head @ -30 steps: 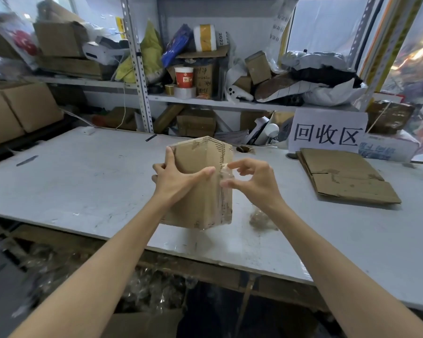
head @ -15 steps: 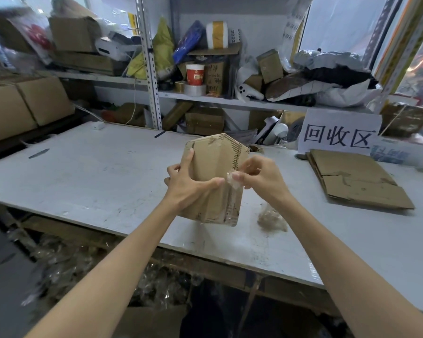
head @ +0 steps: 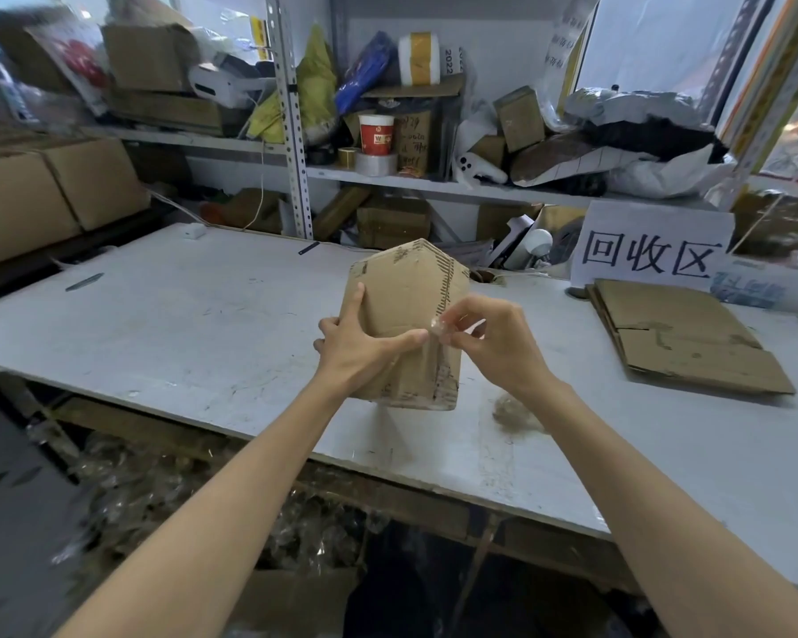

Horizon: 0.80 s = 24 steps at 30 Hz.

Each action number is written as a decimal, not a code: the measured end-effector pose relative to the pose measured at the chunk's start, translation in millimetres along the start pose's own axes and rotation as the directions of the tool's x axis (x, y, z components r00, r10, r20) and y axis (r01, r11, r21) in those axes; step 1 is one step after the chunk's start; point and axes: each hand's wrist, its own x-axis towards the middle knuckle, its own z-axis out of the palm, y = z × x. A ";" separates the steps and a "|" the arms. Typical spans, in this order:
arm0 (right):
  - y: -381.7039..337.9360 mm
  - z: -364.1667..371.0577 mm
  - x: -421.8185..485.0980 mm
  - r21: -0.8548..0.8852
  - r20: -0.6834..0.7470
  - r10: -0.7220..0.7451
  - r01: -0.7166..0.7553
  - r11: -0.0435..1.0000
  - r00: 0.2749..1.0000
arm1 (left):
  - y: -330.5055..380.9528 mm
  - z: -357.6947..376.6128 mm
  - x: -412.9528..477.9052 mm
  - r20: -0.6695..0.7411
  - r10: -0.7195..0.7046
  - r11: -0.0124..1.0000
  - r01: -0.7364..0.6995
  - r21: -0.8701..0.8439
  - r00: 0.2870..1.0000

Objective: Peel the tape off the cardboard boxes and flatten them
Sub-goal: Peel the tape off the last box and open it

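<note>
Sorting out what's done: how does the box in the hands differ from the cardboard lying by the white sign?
The held box still has volume; the flattened cardboard lies flat in layers. The held box is off the table, steadied by the left hand; the flattened cardboard rests on it. The held box still carries clear tape, pinched by the right hand; none shows on the flattened cardboard. Both are worn brown cardboard.

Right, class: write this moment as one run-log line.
stage: peeling tape | left hand: grips cardboard box | right hand: pinches clear tape at box edge | flattened cardboard: lies on table
</note>
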 end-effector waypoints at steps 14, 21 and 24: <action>-1.3 14.9 -17.4 0.057 0.000 -0.001 0.001 0.998 1.000 | -6.6 -10.3 -3.6 0.082 -0.107 0.993 0.111 -0.042 0.991; 3.9 12.4 -15.5 -0.013 0.035 0.048 -0.047 0.999 0.998 | -4.5 -5.2 -4.9 0.082 -0.079 0.997 0.078 0.015 0.993; 1.5 8.4 -19.5 -0.006 0.202 0.030 -0.029 1.000 0.979 | -6.8 -6.4 1.0 0.013 -0.114 0.990 0.115 -0.083 0.993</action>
